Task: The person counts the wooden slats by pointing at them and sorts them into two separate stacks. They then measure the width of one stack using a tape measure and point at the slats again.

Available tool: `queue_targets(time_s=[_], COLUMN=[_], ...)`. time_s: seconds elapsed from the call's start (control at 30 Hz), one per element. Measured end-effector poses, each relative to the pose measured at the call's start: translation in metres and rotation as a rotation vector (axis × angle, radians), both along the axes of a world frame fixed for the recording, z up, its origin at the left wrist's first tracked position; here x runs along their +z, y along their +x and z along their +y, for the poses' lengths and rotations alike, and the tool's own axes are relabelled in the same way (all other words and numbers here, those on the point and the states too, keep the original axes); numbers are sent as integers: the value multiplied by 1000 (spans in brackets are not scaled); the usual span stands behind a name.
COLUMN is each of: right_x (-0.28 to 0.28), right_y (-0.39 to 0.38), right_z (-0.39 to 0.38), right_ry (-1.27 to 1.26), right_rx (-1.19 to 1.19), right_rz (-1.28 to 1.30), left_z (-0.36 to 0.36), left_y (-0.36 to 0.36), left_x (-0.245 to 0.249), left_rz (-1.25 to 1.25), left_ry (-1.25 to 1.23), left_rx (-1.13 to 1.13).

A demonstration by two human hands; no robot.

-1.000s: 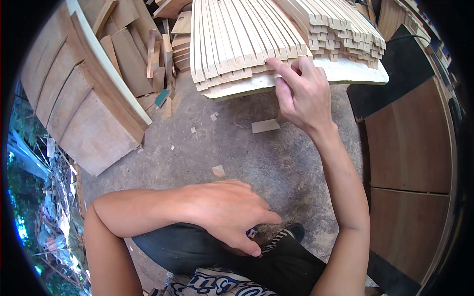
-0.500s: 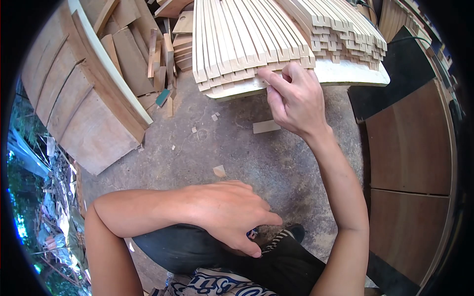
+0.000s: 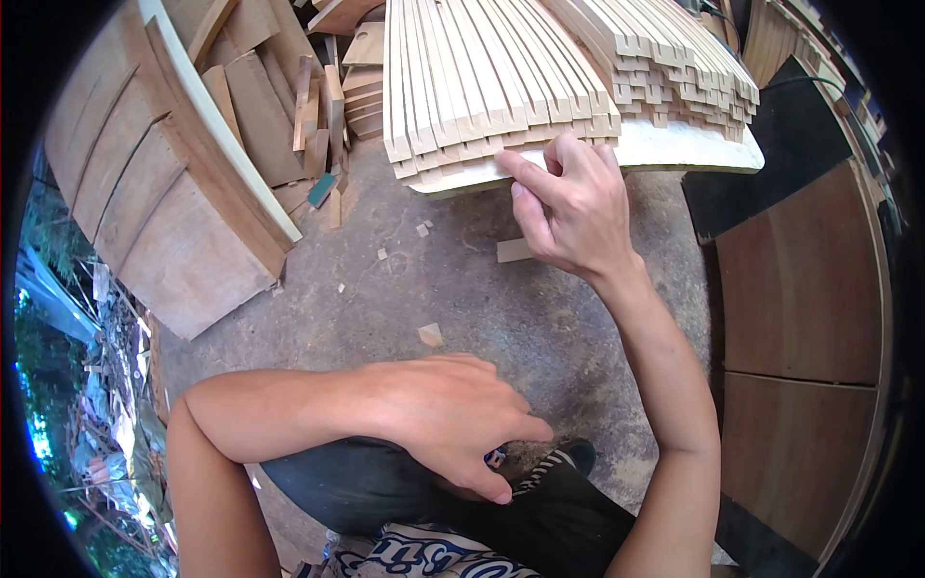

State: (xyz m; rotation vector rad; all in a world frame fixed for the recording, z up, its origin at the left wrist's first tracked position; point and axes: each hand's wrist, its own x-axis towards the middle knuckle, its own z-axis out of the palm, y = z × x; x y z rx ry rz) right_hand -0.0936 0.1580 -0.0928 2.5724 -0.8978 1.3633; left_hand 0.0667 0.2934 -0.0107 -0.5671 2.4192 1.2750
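My right hand (image 3: 575,205) is at the near ends of a stack of pale wooden slats (image 3: 496,87). Its index finger points left along the lower slat ends, with the fingertip just over the white board (image 3: 453,180) under the stack. The other fingers are curled in, the thumb sits below the index finger, and no object shows in the hand. Notches are cut near the slat ends. My left hand (image 3: 453,409) hangs over my dark-trousered leg (image 3: 356,486), empty, thumb and index finger spread apart.
A second stack of notched slats (image 3: 674,72) stands to the right on the same board. Curved wooden panels (image 3: 183,231) lean at left, beside offcuts (image 3: 308,116). Brown panels (image 3: 800,289) line the right side. Small wood scraps (image 3: 430,334) lie on the concrete floor.
My right hand has shifted slightly left and down, its fingertip moving from the slat ends to just below them. The left hand stays put.
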Motion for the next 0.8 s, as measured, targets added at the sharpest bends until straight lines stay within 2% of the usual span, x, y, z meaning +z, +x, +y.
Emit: queue_targets(time_s=[0.33,0.5,0.63,0.8], right_x=[-1,-4,-1,7], right_y=[4,13,10,13], right_z=[0,3,4,4], right_ry=[13,-3,24,-8], right_rx=[13,-84,-36,-32], right_rz=[20,67,76,-40], left_z=[0,1,1,0], left_y=[1,2,1,0], left_x=[3,1,3,3], left_rz=[-15,-1,-17,-54], left_ry=[6,15,18,7], left_rx=[2,8,2,-18])
